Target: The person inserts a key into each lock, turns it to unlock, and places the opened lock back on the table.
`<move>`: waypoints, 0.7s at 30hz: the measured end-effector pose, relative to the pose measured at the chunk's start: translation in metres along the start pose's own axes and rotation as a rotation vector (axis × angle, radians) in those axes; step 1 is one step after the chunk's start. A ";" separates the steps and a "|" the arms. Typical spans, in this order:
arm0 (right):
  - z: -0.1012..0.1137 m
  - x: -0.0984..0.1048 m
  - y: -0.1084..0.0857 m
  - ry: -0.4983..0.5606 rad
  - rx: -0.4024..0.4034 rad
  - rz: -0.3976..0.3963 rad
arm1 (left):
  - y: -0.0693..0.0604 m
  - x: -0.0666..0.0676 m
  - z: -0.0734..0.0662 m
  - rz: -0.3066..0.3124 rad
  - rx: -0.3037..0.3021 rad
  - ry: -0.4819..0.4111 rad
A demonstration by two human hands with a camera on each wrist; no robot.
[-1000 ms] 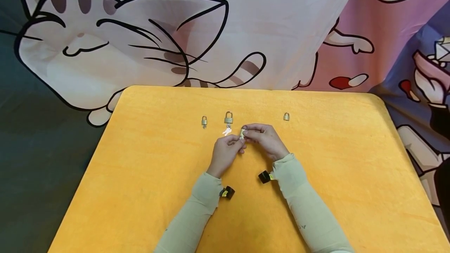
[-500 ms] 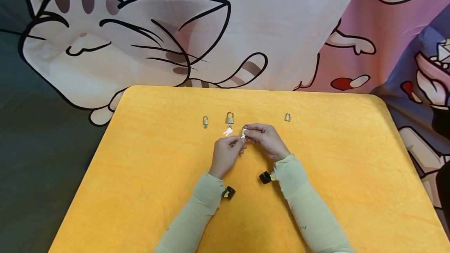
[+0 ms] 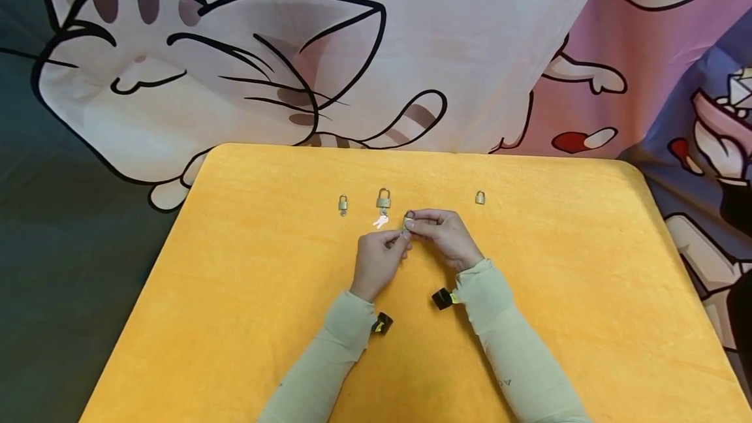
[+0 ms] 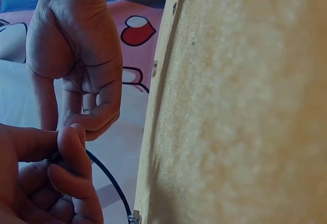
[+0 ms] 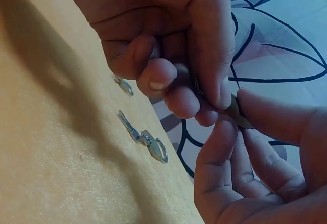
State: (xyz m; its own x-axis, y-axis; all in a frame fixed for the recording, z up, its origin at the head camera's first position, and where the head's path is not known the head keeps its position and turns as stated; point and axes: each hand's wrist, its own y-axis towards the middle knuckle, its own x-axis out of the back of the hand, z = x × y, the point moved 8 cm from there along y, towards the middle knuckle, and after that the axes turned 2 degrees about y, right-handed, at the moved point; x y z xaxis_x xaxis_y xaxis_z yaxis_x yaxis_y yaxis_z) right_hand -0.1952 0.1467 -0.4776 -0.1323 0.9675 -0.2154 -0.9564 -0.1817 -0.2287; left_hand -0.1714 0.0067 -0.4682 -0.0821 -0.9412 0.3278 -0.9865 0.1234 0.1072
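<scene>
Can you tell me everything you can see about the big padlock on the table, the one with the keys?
The blocky, dull brass-grey metal padlock lies on the yellow, round-cornered table, its curved metal shackle pointing toward the far edge. Silvery flat metal keys stick out at its near end and seem joined to it, but exactly how is too small to tell. The shackle looks closed, though I can't be sure. Neither the bare left hand nor the bare right hand touches it.

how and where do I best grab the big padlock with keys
Probably pinch the big padlock by its body's sides, from above: it seems to lie flat, shackle at the far end, keys at the near end, both sides free.
</scene>
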 end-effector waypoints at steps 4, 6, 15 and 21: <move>0.001 -0.001 -0.001 -0.030 0.005 -0.005 | -0.001 0.001 -0.002 -0.015 -0.032 0.032; 0.002 -0.001 -0.001 -0.043 0.004 -0.008 | -0.001 0.001 -0.004 -0.023 -0.048 0.041; 0.003 0.000 -0.003 -0.085 -0.008 -0.018 | -0.004 0.003 -0.013 -0.058 -0.143 0.127; 0.003 0.000 -0.003 -0.088 0.004 -0.027 | -0.004 0.003 -0.016 -0.068 -0.156 0.133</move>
State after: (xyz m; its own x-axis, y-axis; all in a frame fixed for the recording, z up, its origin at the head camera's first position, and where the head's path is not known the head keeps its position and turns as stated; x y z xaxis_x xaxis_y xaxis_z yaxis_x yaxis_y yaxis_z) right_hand -0.1931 0.1476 -0.4736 -0.1287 0.9837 -0.1253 -0.9608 -0.1550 -0.2297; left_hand -0.1659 0.0086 -0.4530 0.0140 -0.9003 0.4350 -0.9545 0.1177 0.2742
